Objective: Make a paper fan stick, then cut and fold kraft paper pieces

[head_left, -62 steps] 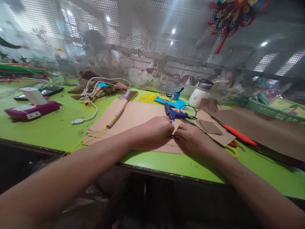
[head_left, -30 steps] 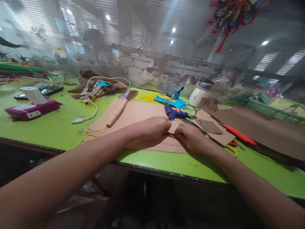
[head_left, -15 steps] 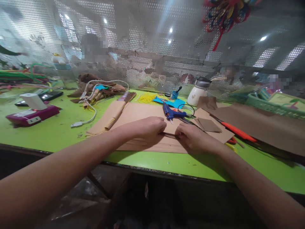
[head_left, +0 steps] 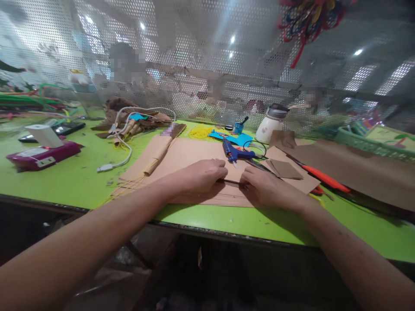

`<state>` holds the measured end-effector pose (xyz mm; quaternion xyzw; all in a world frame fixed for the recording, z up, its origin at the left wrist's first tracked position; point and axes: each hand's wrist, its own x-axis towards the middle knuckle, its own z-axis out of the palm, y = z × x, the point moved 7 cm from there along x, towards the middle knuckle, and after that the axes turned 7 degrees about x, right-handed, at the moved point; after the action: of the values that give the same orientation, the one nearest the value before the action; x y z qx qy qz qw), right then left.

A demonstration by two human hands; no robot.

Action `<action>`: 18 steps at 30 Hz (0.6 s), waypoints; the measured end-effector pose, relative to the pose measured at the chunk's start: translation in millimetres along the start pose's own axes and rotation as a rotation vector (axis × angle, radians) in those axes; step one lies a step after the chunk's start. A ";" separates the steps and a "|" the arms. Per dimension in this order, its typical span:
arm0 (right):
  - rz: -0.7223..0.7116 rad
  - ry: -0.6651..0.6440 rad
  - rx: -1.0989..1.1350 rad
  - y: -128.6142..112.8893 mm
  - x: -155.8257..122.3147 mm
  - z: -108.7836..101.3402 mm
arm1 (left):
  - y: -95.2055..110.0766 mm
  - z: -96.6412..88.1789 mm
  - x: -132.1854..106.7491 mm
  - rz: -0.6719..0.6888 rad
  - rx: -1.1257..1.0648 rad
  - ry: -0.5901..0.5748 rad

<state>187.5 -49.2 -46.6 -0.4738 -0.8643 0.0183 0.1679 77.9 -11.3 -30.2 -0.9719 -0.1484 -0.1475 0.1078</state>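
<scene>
Between my two hands runs a thin strip of brown paper [head_left: 232,183], low over a stack of tan paper sheets [head_left: 191,151]. My left hand [head_left: 207,174] is closed on the strip's left end, fingers curled. The right end is pinched by my right hand [head_left: 259,183], also closed. Just beyond them a blue glue gun [head_left: 234,152] lies on the sheets. Small brown paper squares [head_left: 285,169] sit to the right of my right hand. Left of my left hand is a rolled paper bundle [head_left: 159,154] with yellow strands.
On the green table [head_left: 58,185] are a purple power strip [head_left: 42,153], a white USB cable [head_left: 125,160], orange-handled scissors [head_left: 327,178] and a white bottle [head_left: 271,124]. Brown paper and a green basket [head_left: 372,144] are at the right. A perforated metal screen [head_left: 184,52] stands behind.
Both hands stay closed on the strip with hardly any movement. The view has shifted very slightly.
</scene>
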 end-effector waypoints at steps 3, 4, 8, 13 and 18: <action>-0.030 0.052 -0.056 0.1 0.3 4.0 | -10.2 0.0 0.5 -0.106 -0.153 -0.022; -0.036 0.072 -0.070 -0.2 0.7 4.9 | -15.9 1.4 1.8 -0.164 -0.228 -0.041; -0.074 0.155 -0.112 -7.0 2.8 1.6 | -34.0 9.5 8.8 -0.365 -0.527 -0.088; -0.135 0.254 -0.132 -18.6 3.5 -9.2 | -29.9 22.7 12.0 -0.376 -0.767 -0.184; -0.135 0.269 -0.054 -18.3 4.7 -12.1 | -25.5 26.2 7.2 -0.401 -0.876 -0.256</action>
<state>174.0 -56.9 -30.4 -0.4173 -0.8640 -0.0799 0.2702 83.0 20.9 -48.2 -0.8885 -0.2685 -0.0932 -0.3602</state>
